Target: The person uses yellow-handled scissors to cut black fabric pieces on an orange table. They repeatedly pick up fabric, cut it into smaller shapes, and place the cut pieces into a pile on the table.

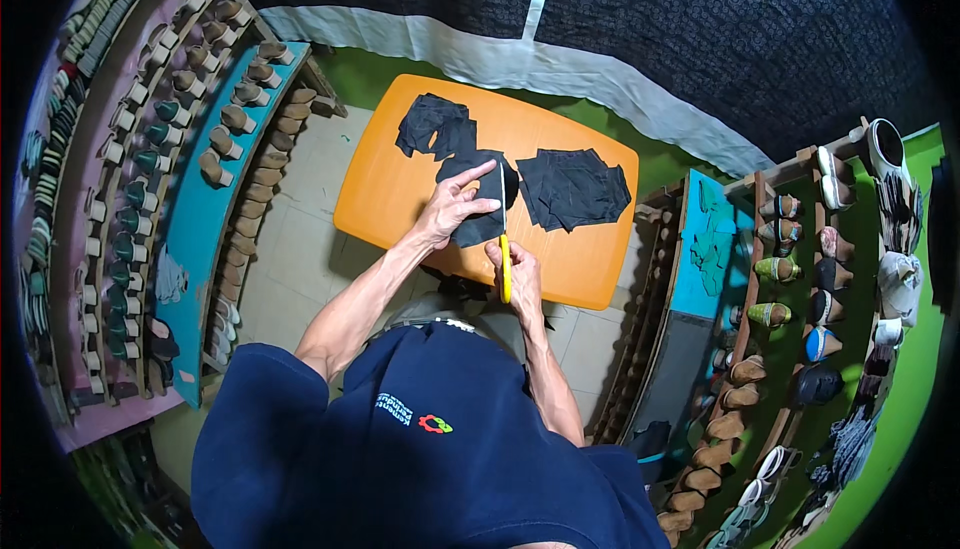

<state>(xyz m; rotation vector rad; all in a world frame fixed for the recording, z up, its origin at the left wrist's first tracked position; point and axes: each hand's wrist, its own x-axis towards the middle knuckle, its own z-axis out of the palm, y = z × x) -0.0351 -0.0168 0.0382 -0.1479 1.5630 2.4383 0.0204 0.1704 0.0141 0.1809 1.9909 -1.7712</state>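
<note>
On the orange table (pixel 376 204) lie dark pieces of cut sheet material, probably cloth. My left hand (pixel 452 211) holds a black piece (pixel 490 187), its index finger and thumb stretched out across the top; the other fingers are partly hidden. In my right hand (pixel 522 277) is a pair of yellow-handled scissors (pixel 505 267), gripped by the handle. Its narrow blades point away from me, along the black piece near my left fingertips. To the right sits a large stack of black pieces (pixel 575 189). Another loose pile of black pieces (pixel 437 125) lies at the far left.
Racks of shoe lasts and shoes (pixel 240 119) stand on the left. On the right are a turquoise shelf (pixel 700 284) with green scraps (pixel 712 239), and more shoes (pixel 770 314). A dark patterned curtain (pixel 700 39) hangs behind the table. Pale tiles (pixel 300 249) cover the floor.
</note>
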